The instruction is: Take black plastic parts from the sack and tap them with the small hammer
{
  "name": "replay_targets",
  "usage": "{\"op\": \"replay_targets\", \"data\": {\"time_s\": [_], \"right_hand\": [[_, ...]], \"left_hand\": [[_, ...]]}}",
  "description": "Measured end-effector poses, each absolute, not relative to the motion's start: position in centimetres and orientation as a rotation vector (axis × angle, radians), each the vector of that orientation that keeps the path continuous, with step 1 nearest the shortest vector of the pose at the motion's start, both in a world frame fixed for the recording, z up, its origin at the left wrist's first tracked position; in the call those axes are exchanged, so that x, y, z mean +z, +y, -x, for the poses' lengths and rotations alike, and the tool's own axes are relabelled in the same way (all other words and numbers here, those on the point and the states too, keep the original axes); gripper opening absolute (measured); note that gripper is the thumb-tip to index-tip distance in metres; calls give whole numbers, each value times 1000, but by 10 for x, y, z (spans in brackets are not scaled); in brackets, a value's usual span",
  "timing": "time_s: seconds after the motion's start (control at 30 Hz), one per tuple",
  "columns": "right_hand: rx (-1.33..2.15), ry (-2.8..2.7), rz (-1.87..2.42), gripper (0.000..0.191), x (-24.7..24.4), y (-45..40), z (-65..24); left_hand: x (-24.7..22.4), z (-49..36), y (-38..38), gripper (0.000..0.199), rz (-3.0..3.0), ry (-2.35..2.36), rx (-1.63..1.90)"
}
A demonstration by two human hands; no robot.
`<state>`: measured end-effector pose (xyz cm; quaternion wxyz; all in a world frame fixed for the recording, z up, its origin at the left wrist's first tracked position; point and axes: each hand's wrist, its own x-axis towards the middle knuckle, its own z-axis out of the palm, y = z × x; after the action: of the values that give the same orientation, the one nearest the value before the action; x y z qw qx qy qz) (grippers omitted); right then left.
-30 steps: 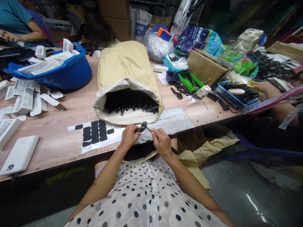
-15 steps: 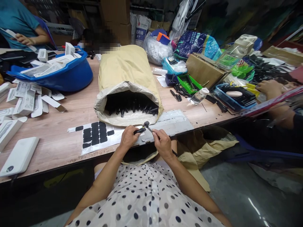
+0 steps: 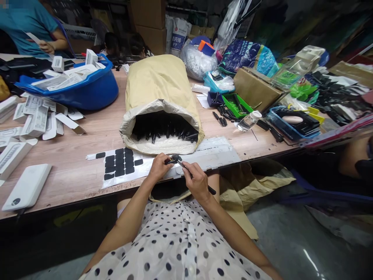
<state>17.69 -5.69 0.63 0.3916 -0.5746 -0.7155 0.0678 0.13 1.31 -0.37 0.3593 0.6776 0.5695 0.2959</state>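
Note:
My left hand (image 3: pixel 159 167) is closed around a small black tube-like part (image 3: pixel 169 161) over the table's front edge. My right hand (image 3: pixel 196 181) grips a round-headed tool (image 3: pixel 180 161) with a shiny metal shaft and black handle, much like a small ratchet wrench. Its dark head rests at or just above the black part; whether they touch is not clear. Just beyond my hands lies a tan paper sack (image 3: pixel 160 77), its white-lined mouth facing me. Inside show many black tubular parts (image 3: pixel 167 132). A sheet of black stickers (image 3: pixel 120 161) lies left of my left hand.
A blue basin (image 3: pixel 84 87) of white boxes stands at left, a white power bank (image 3: pixel 27 186) near the front. On the right are a green tray (image 3: pixel 237 105), a clear bottle (image 3: pixel 247 120) and a blue basket (image 3: pixel 294 122). A co-worker (image 3: pixel 32 31) sits far left.
The tool's head has moved slightly left and down over the black part. My right hand has shifted down, and the tool's black handle end now shows. The co-worker's hand at right has left the basket area.

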Motion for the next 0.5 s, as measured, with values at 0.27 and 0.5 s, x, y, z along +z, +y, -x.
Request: {"op": "replay_targets", "data": {"time_s": [0.27, 0.5], "right_hand": [[135, -1854, 1528, 32, 1, -55, -181], [133, -1852, 1539, 32, -3, -56, -183]], "left_hand": [[-1, -3, 13, 11, -1732, 1473, 719], [0, -2, 13, 14, -1762, 1466, 703]]}}
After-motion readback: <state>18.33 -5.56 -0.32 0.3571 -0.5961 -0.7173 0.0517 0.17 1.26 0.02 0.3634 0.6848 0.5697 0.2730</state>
